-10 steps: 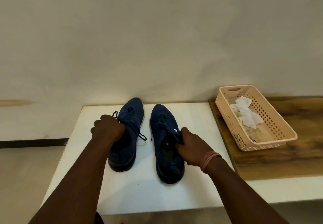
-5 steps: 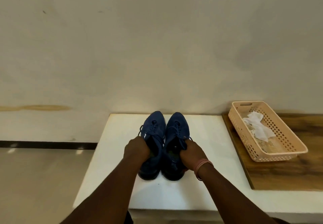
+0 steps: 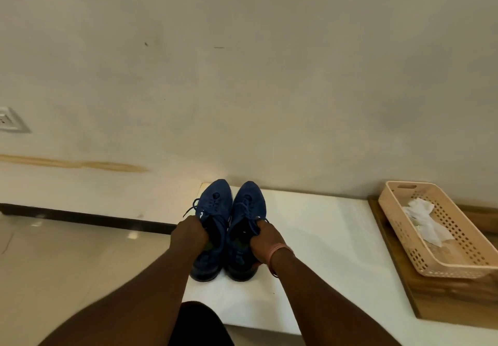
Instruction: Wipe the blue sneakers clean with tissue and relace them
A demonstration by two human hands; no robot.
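Left hand grips the collar of the left sneaker, fingers curled over its outer edge. Right hand grips the collar of the right sneaker the same way; a pink band sits on that wrist. Both blue sneakers stand side by side, touching, toes toward the wall, at the left end of the white table. Laces are threaded and hang loose. Crumpled white tissue lies in a peach perforated basket on a wooden board, well apart to the right.
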